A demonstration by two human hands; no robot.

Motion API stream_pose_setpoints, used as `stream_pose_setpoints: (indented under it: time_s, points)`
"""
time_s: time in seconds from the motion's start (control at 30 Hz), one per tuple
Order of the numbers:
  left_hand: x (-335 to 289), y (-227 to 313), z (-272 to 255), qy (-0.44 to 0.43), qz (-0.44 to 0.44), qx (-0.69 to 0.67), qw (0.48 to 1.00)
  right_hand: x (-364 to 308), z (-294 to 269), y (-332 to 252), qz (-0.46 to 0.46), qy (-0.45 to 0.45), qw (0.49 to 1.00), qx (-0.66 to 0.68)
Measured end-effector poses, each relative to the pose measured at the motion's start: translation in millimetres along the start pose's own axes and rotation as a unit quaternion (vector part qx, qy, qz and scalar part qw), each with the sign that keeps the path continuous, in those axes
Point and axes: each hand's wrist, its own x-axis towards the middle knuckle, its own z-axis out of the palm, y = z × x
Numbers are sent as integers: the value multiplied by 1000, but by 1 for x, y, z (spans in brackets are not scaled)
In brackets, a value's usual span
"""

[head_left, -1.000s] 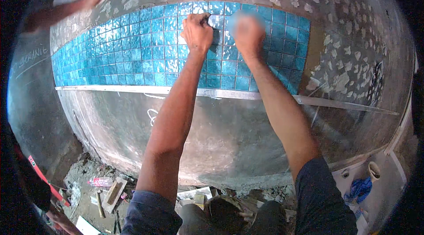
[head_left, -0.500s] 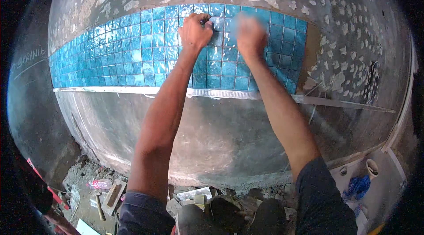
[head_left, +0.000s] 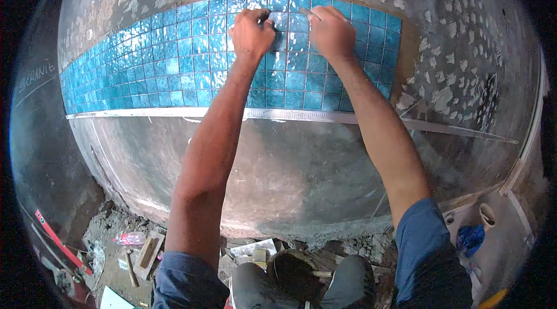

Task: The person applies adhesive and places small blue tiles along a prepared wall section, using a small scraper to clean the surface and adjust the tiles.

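Observation:
Glossy blue-green square tiles cover a band of the wall in front of me. Raised against the upper rows, my left hand is closed, with a small dark thing at its fingertips that I cannot make out. To its right, my right hand is closed round a thin pointed tool, whose tip points up and left over the tile joints. Its fingers are partly hidden and a little blurred. A lighter, duller tile shows between the hands.
A pale metal profile runs under the tiles. Bare, chipped wall lies to the right. Rubble, a plastic bottle, a wooden float, a hammer, a red level and a dark bucket are below. A blue bag lies lower right.
My right hand has slowed from a fast blur, and the thin tool in it now shows. My left hand stays near the same tiles. The view has shifted slightly.

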Motion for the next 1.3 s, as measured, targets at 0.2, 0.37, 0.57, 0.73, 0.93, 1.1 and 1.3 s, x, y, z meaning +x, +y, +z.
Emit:
stream_pose_setpoints:
  time_s: [0.2, 0.37, 0.57, 0.73, 0.93, 1.1, 1.3]
  points:
    - [6, 34, 3, 10, 98, 121, 988, -9, -18, 25, 66, 35, 997, -3]
    - [17, 44, 11, 11, 135, 176, 975, -9, -29, 34, 38, 13, 999, -20]
    - [19, 45, 15, 22, 139, 185, 973, 1, -36, 35, 33, 40, 998, -28]
    - [21, 52, 17, -1, 135, 199, 971, 4, -20, 44, 161, 62, 985, 17]
    - [25, 53, 17, 2, 142, 204, 969, 15, -12, 39, 151, 94, 984, 13]
    - [21, 48, 21, -5, 141, 200, 970, 11, -5, 27, 148, 88, 985, -1]
    - [20, 55, 19, 6, 149, 222, 964, 14, -3, 22, 121, 107, 987, 22]
